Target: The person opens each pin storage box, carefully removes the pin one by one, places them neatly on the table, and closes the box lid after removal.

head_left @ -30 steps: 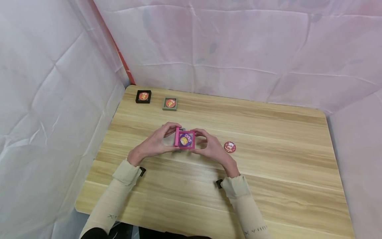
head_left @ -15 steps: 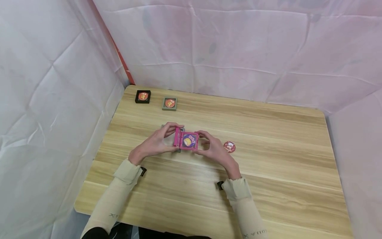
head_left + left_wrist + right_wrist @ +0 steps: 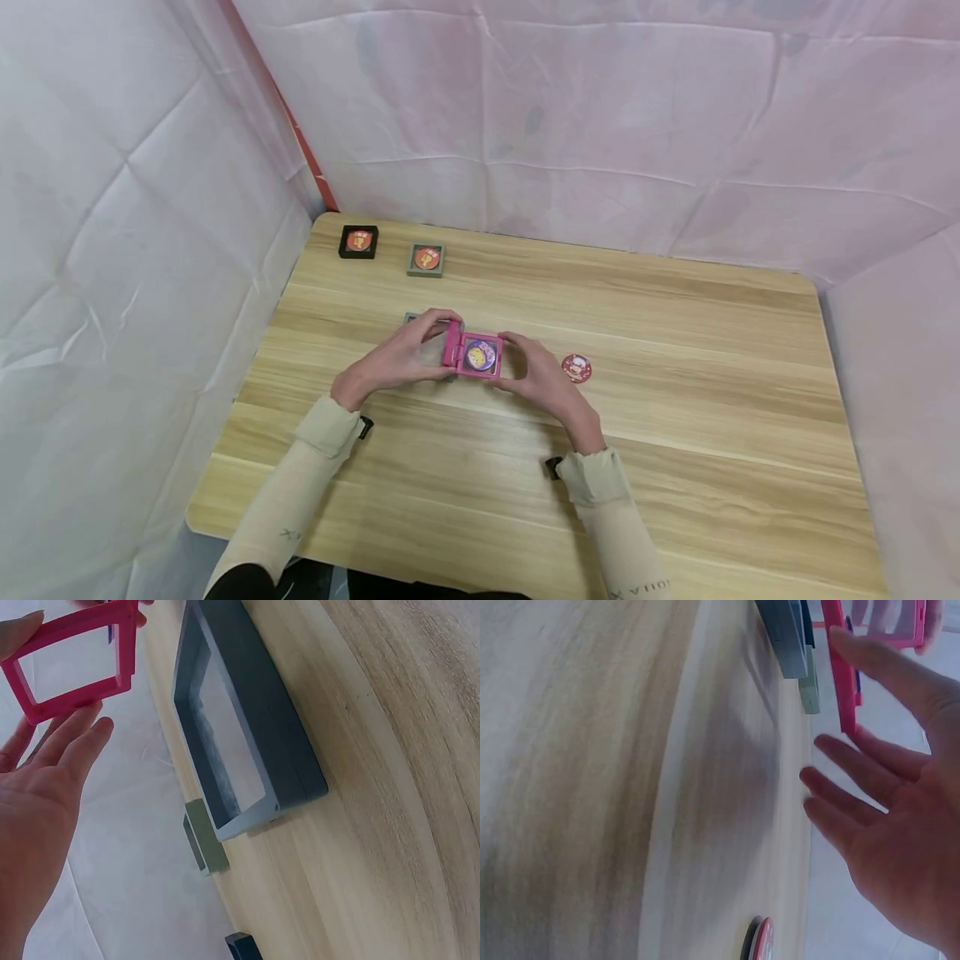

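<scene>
Between both hands, above the table, is a pink hinged display frame [image 3: 452, 344] with clear windows, unfolded at its hinge. Its flatter right half bears a round purple badge [image 3: 481, 356] with a yellow cartoon figure. My left hand [image 3: 401, 354] grips the raised left half, thumb on the near edge and fingers on the far edge. Pinched at its near and far edges, the right half is in my right hand [image 3: 546, 379]. Under the left hand a larger grey-blue frame [image 3: 274, 712] stands on the table, mostly hidden in the head view.
At the back left lie a black frame [image 3: 342, 242] and a grey-green frame [image 3: 412, 272], each with an orange round badge inside. A red round badge [image 3: 577, 368] lies right of my right hand. White cloth walls [image 3: 562, 125] border the wooden table [image 3: 712, 400].
The pink frame has unfolded wider: its badge half has swung down and moved right with my right hand. The left half shifts slightly right too. The other frames and red badge stay put.
</scene>
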`<state>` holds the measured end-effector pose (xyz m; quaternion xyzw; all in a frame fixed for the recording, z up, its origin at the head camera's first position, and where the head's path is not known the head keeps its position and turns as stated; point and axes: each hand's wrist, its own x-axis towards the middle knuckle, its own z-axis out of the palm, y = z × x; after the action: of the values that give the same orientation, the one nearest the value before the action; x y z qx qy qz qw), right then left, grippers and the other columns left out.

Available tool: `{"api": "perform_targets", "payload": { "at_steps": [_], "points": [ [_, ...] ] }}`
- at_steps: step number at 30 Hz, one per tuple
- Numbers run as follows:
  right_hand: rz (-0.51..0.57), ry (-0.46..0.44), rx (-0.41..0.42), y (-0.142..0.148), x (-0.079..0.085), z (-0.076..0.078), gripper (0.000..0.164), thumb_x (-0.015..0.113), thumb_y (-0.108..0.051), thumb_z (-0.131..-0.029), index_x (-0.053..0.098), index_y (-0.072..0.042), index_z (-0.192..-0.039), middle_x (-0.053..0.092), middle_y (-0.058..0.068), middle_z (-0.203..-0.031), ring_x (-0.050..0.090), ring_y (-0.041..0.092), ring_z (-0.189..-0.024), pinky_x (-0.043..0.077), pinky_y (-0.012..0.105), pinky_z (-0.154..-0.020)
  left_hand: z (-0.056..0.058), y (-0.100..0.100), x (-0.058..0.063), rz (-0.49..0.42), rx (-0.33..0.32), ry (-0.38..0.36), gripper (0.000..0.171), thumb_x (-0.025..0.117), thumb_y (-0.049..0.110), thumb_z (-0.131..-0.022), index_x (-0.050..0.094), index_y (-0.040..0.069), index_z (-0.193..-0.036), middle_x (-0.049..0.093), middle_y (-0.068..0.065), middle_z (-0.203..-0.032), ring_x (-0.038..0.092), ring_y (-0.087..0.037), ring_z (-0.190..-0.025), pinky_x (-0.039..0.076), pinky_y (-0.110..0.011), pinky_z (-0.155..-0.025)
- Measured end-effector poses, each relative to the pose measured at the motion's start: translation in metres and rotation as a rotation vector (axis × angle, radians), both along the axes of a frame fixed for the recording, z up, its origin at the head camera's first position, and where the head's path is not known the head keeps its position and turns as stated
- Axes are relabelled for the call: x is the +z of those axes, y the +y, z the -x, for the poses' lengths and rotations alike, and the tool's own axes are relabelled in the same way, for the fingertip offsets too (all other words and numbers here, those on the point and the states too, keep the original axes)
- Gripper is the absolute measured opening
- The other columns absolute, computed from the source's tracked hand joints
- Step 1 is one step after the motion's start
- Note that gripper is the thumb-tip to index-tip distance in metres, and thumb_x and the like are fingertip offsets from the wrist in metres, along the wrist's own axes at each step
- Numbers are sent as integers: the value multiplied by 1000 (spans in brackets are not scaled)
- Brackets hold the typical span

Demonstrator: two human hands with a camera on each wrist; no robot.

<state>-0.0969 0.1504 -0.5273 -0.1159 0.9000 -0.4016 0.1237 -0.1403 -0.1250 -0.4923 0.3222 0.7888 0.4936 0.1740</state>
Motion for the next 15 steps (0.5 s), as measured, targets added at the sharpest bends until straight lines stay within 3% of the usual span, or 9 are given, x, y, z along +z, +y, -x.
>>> {"api": "perform_targets", "payload": {
  "at_steps": [6, 11, 15],
  "points": [
    [-65, 43, 10, 1, -5, -2, 88, 87, -32, -78, 46, -4, -150, 47, 21, -157, 34, 40, -151, 28, 58, -126, 4, 5, -6, 147, 24, 207, 78, 89, 22, -76, 51, 7, -142, 58, -12, -139, 55, -29, -133, 46, -50, -116],
    [-129, 49, 30, 0, -5, -2, 88, 85, -33, -81, 44, 0, -151, 41, 22, -161, 22, 39, -157, 24, 56, -127, 5, 7, -11, 189, 18, 230, 80, 89, 22, -76, 50, 2, -143, 58, -14, -141, 56, -30, -133, 48, -50, -114],
    [-153, 87, 47, -1, -6, 0, 87, 85, -30, -81, 44, 3, -150, 45, 22, -157, 32, 39, -152, 29, 55, -126, 6, 9, -14, 205, 15, 237, 80, 89, 21, -78, 49, 1, -144, 58, -15, -141, 57, -30, -132, 49, -48, -114]
  ]
}}
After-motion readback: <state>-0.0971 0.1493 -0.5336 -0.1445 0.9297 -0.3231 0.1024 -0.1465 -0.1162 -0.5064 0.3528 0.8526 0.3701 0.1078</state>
